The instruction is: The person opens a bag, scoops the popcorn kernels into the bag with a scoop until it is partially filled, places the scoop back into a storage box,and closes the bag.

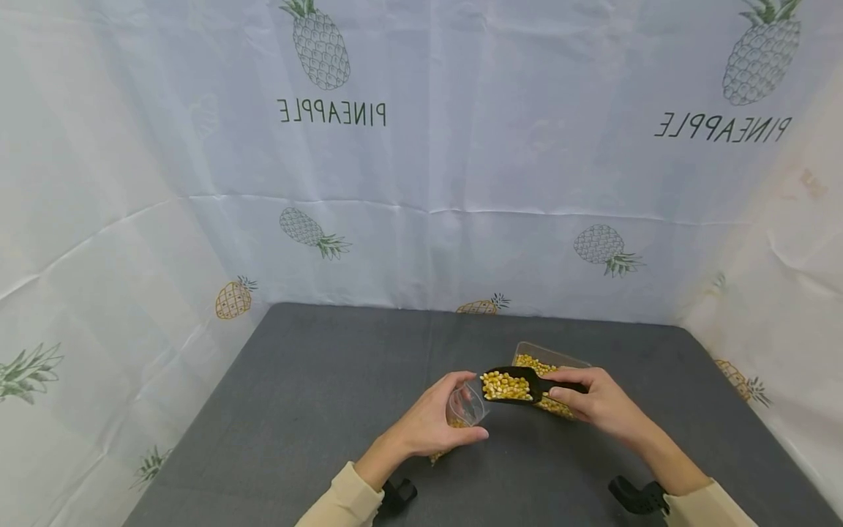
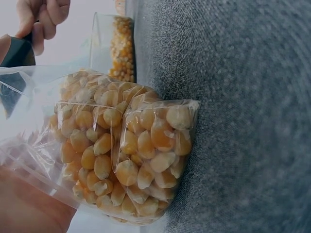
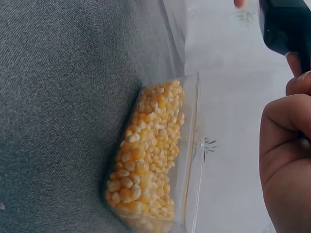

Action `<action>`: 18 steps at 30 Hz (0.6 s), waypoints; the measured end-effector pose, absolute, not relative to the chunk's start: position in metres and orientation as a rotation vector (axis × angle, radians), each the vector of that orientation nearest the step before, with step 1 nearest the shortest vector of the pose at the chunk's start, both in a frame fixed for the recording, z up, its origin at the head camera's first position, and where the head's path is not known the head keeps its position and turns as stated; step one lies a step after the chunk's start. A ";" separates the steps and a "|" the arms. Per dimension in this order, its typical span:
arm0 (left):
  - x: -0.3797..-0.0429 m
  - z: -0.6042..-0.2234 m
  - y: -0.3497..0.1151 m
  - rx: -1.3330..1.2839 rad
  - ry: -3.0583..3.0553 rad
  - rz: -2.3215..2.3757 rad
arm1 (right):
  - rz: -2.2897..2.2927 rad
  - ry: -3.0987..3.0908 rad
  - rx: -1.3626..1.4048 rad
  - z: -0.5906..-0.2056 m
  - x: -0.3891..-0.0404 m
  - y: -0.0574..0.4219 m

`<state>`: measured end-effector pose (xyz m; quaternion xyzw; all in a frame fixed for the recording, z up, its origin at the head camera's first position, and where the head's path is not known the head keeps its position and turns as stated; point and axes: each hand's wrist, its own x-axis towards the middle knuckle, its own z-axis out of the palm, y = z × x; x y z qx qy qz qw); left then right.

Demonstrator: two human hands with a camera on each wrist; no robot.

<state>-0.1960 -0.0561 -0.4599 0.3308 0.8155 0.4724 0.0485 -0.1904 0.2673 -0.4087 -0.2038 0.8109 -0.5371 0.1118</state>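
My left hand [image 1: 436, 419] holds a clear plastic bag [image 1: 466, 404] by its mouth, fingers and thumb around the opening. Corn kernels [image 2: 102, 150] fill the lower part of the bag, which stands on the table in the left wrist view. With my right hand [image 1: 602, 402] I grip the handle of a black scoop [image 1: 540, 385]. The scoop is heaped with corn kernels [image 1: 506, 386], its front edge beside the bag's mouth. Under and behind the scoop is a clear rectangular container [image 3: 192, 155] with more corn kernels [image 3: 146, 150], partly hidden by hand and scoop in the head view.
The table [image 1: 316, 410] is covered with dark grey cloth. White curtains [image 1: 421, 146] with pineapple prints hang behind it and on both sides. Black straps with devices [image 1: 639, 496] are on both wrists, below the cream sleeves [image 1: 707, 506].
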 end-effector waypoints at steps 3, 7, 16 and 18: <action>-0.195 -0.459 -0.057 1.007 2.494 1.430 | -1.547 2.389 -0.643 -0.407 -0.191 0.264; -0.195 -0.459 -0.057 1.005 2.509 1.418 | -1.529 2.387 -0.696 -0.405 -0.190 0.260; -0.195 -0.459 -0.056 1.015 2.531 1.399 | -1.461 2.413 -0.763 -0.397 -0.189 0.252; -0.194 -0.459 -0.056 1.007 2.535 1.393 | -1.434 2.419 -0.760 -0.396 -0.190 0.251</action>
